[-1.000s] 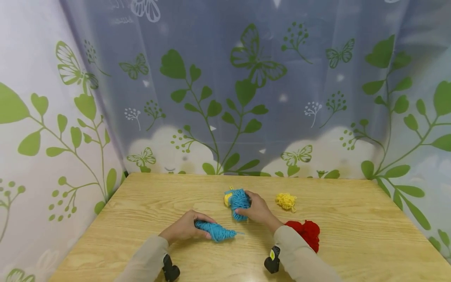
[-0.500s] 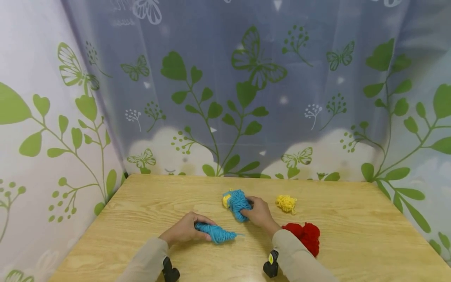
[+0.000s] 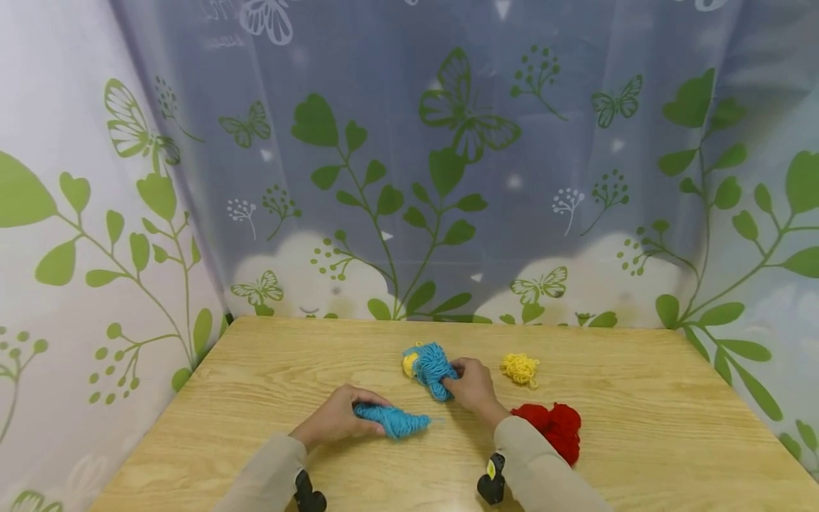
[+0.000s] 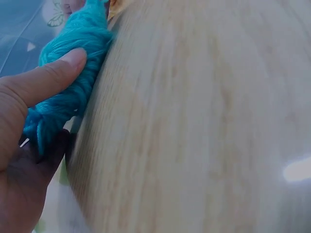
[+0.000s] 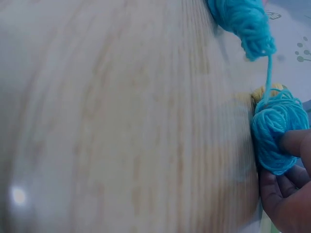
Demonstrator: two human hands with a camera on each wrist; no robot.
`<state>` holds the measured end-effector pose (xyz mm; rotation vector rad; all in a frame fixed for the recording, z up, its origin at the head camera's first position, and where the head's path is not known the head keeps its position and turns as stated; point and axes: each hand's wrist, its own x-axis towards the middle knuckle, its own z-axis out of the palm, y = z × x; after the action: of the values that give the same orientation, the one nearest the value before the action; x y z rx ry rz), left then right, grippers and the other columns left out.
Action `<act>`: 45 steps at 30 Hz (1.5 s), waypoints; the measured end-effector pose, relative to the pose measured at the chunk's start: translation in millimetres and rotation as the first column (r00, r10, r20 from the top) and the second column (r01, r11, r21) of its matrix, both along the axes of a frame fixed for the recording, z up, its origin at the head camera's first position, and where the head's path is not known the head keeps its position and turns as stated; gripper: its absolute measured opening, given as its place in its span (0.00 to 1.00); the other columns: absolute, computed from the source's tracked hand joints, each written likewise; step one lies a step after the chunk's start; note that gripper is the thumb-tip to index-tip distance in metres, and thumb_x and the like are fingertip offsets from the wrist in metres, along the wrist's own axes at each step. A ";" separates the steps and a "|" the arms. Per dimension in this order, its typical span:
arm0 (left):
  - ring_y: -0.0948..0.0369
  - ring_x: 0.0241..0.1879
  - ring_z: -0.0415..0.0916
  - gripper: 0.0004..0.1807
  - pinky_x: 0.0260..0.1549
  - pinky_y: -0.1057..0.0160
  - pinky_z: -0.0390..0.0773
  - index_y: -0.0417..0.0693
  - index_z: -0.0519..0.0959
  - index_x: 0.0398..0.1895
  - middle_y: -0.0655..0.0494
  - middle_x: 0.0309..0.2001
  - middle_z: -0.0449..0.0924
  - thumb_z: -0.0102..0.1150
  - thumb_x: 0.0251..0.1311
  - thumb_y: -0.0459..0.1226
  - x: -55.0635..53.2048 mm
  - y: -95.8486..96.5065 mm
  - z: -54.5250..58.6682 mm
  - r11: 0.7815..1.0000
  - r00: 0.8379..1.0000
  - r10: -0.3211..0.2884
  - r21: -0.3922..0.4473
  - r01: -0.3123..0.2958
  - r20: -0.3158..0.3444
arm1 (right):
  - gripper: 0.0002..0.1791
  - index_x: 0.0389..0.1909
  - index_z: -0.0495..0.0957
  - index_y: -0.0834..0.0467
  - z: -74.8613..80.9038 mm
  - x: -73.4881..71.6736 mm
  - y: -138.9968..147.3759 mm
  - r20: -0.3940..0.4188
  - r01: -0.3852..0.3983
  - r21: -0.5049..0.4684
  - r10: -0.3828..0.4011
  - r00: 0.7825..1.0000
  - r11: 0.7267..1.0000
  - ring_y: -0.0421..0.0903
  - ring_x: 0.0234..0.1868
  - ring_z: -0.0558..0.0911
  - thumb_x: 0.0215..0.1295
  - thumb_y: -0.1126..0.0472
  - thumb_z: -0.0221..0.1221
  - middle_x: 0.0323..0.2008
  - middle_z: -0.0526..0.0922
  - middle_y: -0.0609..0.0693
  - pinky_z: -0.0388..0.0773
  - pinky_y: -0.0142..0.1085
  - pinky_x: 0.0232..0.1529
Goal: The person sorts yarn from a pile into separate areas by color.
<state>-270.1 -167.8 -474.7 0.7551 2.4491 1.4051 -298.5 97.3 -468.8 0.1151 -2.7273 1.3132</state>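
Note:
My left hand (image 3: 340,414) grips a bundle of blue yarn (image 3: 398,421) low over the wooden table, its tapered end pointing right. In the left wrist view the thumb (image 4: 68,68) presses on the wound strands. A second, looser bundle of blue yarn (image 3: 432,370) lies farther back, and my right hand (image 3: 475,390) pinches its near right side. A thin strand (image 5: 268,80) runs from the tapered end towards the looser bundle in the right wrist view. Against that bundle's far left side sits some yellow yarn (image 3: 409,365), partly covered by the blue.
A small tangle of yellow yarn (image 3: 520,369) lies to the right of my right hand. Red yarn (image 3: 559,430) rests beside my right forearm, which partly hides it. The wooden table (image 3: 665,419) meets a patterned curtain (image 3: 397,163) at its back edge.
The looser blue bundle has tilted, its top shifting slightly left and its near end right. My right hand has moved a little nearer to me and right. My left hand stays nearly still.

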 end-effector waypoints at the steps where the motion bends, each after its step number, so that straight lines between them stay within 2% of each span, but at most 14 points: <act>1: 0.59 0.51 0.77 0.18 0.53 0.63 0.74 0.52 0.85 0.44 0.59 0.46 0.84 0.75 0.46 0.39 0.1 -0.7 -0.8 1.000 1.000 0.020 0.005 -0.020 -0.012 | 0.15 0.46 0.80 0.68 -0.2 -0.1 -0.1 0.001 0.005 -0.002 -0.005 1.000 1.000 0.53 0.43 0.81 0.58 0.67 0.64 0.39 0.84 0.58 0.80 0.45 0.42; 4: 0.55 0.52 0.77 0.18 0.54 0.55 0.74 0.50 0.84 0.45 0.56 0.46 0.84 0.74 0.48 0.38 1.0 -5.1 -0.2 0.995 0.994 0.103 0.006 -0.103 -0.032 | 0.15 0.46 0.80 0.68 -0.8 0.4 -0.5 0.007 0.008 -0.004 -0.008 1.000 1.000 0.53 0.42 0.81 0.58 0.67 0.63 0.39 0.84 0.58 0.80 0.45 0.41; 7: 0.54 0.52 0.76 0.18 0.54 0.50 0.74 0.49 0.84 0.45 0.55 0.47 0.83 0.73 0.48 0.39 1.8 -15.1 5.9 0.984 0.983 0.178 0.017 -0.177 -0.051 | 0.15 0.46 0.80 0.68 -0.3 1.4 -1.1 0.016 0.012 -0.005 -0.012 1.000 1.000 0.52 0.42 0.81 0.58 0.66 0.63 0.39 0.83 0.57 0.80 0.44 0.41; 11: 0.53 0.52 0.76 0.19 0.52 0.51 0.76 0.51 0.84 0.45 0.53 0.49 0.83 0.73 0.48 0.42 3.7 -31.0 16.8 0.955 0.952 0.298 0.027 -0.296 -0.065 | 0.15 0.45 0.80 0.68 0.1 1.1 0.2 0.004 0.009 -0.002 -0.009 1.000 1.000 0.52 0.41 0.81 0.57 0.67 0.63 0.38 0.83 0.58 0.80 0.44 0.40; 14: 0.50 0.54 0.76 0.21 0.52 0.50 0.76 0.50 0.84 0.47 0.50 0.51 0.82 0.73 0.48 0.44 5.3 -42.0 20.0 0.907 0.903 0.421 0.018 -0.421 -0.088 | 0.15 0.45 0.80 0.68 0.1 0.2 1.4 -0.010 0.003 0.007 -0.003 1.000 1.000 0.53 0.41 0.81 0.57 0.67 0.63 0.39 0.84 0.58 0.80 0.45 0.40; 20: 0.46 0.56 0.74 0.25 0.55 0.48 0.73 0.43 0.81 0.52 0.43 0.54 0.79 0.71 0.52 0.45 11.0 -61.8 20.2 0.789 0.778 0.606 0.000 -0.614 -0.162 | 0.15 0.46 0.80 0.68 0.0 -0.1 2.0 -0.014 -0.002 0.019 0.002 1.000 1.000 0.54 0.42 0.81 0.58 0.66 0.63 0.39 0.84 0.59 0.80 0.45 0.40; 25: 0.42 0.59 0.71 0.28 0.57 0.45 0.71 0.38 0.78 0.54 0.37 0.56 0.76 0.69 0.54 0.45 18.1 -76.0 16.9 0.699 0.690 0.707 0.005 -0.715 -0.154 | 0.15 0.45 0.80 0.68 -2.9 -1.5 1.9 -0.003 0.002 0.005 -0.002 1.000 1.000 0.53 0.41 0.81 0.58 0.66 0.63 0.38 0.83 0.58 0.80 0.44 0.39; 29: 0.41 0.56 0.72 0.27 0.56 0.45 0.71 0.34 0.78 0.52 0.35 0.54 0.77 0.69 0.54 0.43 24.0 -85.6 9.7 0.643 0.633 0.753 -0.008 -0.766 -0.180 | 0.14 0.45 0.80 0.68 -3.3 -1.8 2.0 0.003 0.009 -0.007 -0.009 1.000 1.000 0.52 0.40 0.81 0.58 0.67 0.63 0.38 0.83 0.57 0.80 0.43 0.37; 32: 0.41 0.50 0.76 0.26 0.50 0.45 0.75 0.32 0.79 0.49 0.34 0.49 0.80 0.71 0.53 0.42 28.4 -90.0 4.3 0.607 0.599 0.775 -0.029 -0.794 -0.200 | 0.14 0.45 0.80 0.67 -3.0 -1.4 2.6 0.005 0.015 -0.014 -0.015 1.000 1.000 0.50 0.38 0.81 0.57 0.67 0.63 0.37 0.83 0.57 0.80 0.42 0.36; 34: 0.43 0.46 0.78 0.25 0.46 0.46 0.76 0.32 0.80 0.48 0.35 0.45 0.81 0.71 0.52 0.42 30.5 -91.6 2.2 0.589 0.585 0.784 -0.049 -0.807 -0.208 | 0.14 0.45 0.80 0.68 -2.9 -0.8 3.1 0.004 0.016 -0.017 -0.016 1.000 1.000 0.50 0.38 0.81 0.57 0.67 0.63 0.37 0.84 0.56 0.80 0.42 0.35; 36: 0.44 0.42 0.78 0.26 0.42 0.46 0.77 0.31 0.80 0.46 0.36 0.42 0.82 0.72 0.51 0.43 31.3 -92.5 1.2 0.583 0.581 0.783 -0.066 -0.810 -0.222 | 0.14 0.45 0.80 0.68 -2.5 -0.3 3.3 0.001 0.016 -0.022 -0.016 1.000 1.000 0.50 0.38 0.81 0.57 0.67 0.63 0.36 0.84 0.56 0.80 0.42 0.35; 41: 0.44 0.42 0.79 0.27 0.43 0.45 0.77 0.31 0.80 0.46 0.36 0.41 0.82 0.72 0.51 0.45 31.2 -93.9 0.6 0.591 0.594 0.772 -0.092 -0.802 -0.226 | 0.14 0.45 0.81 0.68 -2.0 0.6 3.2 -0.007 0.017 -0.032 -0.018 1.000 0.999 0.51 0.38 0.81 0.57 0.67 0.63 0.36 0.83 0.57 0.80 0.42 0.36; 45: 0.44 0.43 0.79 0.28 0.45 0.45 0.76 0.32 0.81 0.47 0.37 0.42 0.82 0.72 0.50 0.45 30.1 -95.0 -0.4 0.584 0.593 0.775 -0.110 -0.804 -0.219 | 0.14 0.44 0.82 0.68 -3.4 0.4 4.0 -0.014 0.030 -0.031 -0.030 0.999 0.999 0.51 0.37 0.81 0.57 0.67 0.64 0.35 0.84 0.56 0.80 0.42 0.36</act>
<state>-240.0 -262.8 -475.1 -0.4129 3.1673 1.2941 -298.1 101.4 -472.3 0.0798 -2.6850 1.3410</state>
